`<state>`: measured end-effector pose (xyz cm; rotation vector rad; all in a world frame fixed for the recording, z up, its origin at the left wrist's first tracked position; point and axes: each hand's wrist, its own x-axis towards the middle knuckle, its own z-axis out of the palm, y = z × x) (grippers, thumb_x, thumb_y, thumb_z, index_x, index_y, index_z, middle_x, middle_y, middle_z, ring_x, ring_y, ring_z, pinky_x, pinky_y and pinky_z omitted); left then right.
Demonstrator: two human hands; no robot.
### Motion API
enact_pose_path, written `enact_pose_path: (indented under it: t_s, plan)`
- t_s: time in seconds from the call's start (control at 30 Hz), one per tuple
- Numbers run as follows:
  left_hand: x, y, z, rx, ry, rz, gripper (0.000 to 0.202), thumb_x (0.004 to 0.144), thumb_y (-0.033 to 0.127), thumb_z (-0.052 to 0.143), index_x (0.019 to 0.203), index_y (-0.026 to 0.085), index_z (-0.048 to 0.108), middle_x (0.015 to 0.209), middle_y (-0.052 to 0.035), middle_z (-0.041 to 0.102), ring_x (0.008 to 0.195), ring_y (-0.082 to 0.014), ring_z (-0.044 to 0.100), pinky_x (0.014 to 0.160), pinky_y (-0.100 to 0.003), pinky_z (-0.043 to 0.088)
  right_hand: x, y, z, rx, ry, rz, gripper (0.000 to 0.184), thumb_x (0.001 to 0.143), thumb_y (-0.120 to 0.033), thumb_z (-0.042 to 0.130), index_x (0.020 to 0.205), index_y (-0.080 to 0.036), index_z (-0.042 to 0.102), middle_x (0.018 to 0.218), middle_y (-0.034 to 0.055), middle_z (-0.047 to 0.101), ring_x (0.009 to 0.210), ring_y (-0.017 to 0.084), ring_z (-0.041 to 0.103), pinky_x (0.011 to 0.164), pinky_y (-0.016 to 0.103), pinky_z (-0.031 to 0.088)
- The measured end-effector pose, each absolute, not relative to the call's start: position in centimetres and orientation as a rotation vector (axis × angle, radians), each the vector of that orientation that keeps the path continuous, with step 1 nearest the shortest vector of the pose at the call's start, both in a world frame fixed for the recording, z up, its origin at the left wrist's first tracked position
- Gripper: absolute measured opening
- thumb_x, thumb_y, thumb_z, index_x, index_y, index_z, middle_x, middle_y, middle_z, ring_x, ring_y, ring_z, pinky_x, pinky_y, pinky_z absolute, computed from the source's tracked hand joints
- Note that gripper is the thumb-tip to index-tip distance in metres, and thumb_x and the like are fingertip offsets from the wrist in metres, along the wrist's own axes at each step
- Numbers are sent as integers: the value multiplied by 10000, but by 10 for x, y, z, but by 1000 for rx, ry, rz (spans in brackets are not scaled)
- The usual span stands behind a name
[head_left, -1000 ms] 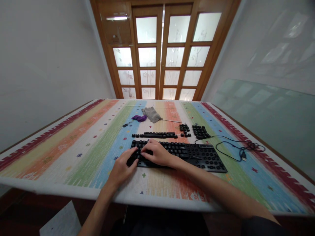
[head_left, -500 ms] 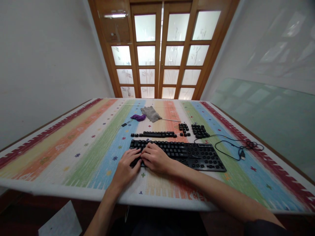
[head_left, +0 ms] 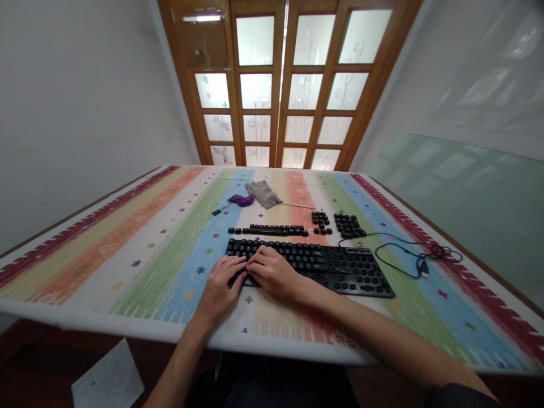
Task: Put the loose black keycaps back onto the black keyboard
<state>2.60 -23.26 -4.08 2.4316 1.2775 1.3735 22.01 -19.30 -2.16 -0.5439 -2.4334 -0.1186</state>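
Keyboard (head_left: 314, 263) lies flat before me, at the centre of my clock face with noon straight ahead; its keys run up to the bare, capless switches (head_left: 365, 277) towards 3 o'clock. What worries me is the spot at 9 o'clock, where both my hands crowd together and hide the keys: I could press or pry there unevenly, tilting a cap or straining a switch. Uneven pressure could also make the body slide, since it rests on loose patterned cloth over the worktop (head_left: 85, 283).

My left grip (head_left: 224, 280) arches over the keyboard's end at 9 o'clock, fingers curled onto it and thumb towards the near edge. My right grip (head_left: 272, 272) sits just inside it, fingers bent and bunched, tips close to the left thumb. Both are partly closed, but I cannot tell whether a cap is pinched between the fingertips.

Just beyond the far edge, a row of loose keycaps (head_left: 276, 230) lies at 11 o'clock; a careless reach forward could scatter it. A small cluster (head_left: 320, 218) lies at noon, a number-pad block (head_left: 348, 225) at 1. The cable (head_left: 399, 247) loops out to 3, and snagging it could swing the body. Further off, at 11, lie purple cloth (head_left: 241, 200) and grey cloth (head_left: 264, 194).
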Motion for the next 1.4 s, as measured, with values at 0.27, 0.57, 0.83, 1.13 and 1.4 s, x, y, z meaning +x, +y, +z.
enact_pose_path:
  t_s: [0.27,0.57,0.83,1.13,1.4]
  plan:
    - [28,-234,-39,2438,1282,1367,177,941,176,578,1089,203,672,1144,-79,714,1096,-254,630,981,-516,526,222,-191,-22,-533,-2402,-56,182,965,-161,548,864,-161,699,850,86,691,812,207,506,773,350,468]
    - [26,-235,-41,2451,1287,1337,175,963,164,539,1083,203,661,1171,-79,694,1121,-247,612,1001,-490,510,219,-197,-21,-567,-2384,-38,229,969,-141,504,831,-157,687,818,87,696,746,191,508,752,345,478]
    - [27,-236,-39,2476,1299,1314,182,964,184,526,1101,213,642,1185,-79,691,1130,-251,620,1029,-525,489,220,-196,-19,-581,-2333,57,141,928,-116,569,861,-149,689,812,70,705,726,178,520,735,330,466]
    - [27,-237,-42,2460,1337,1308,194,965,183,517,1113,212,638,1193,-86,685,1142,-258,613,1012,-528,505,216,-196,-21,-599,-2336,62,172,944,-138,555,838,-165,688,822,71,704,761,188,519,746,333,483]
    - [26,-236,-44,2461,1348,1301,199,977,217,505,1109,215,654,1194,-82,685,1148,-264,608,1037,-534,486,215,-197,-23,-650,-2424,-81,202,959,-134,520,829,-156,672,811,91,680,759,204,501,751,352,467]
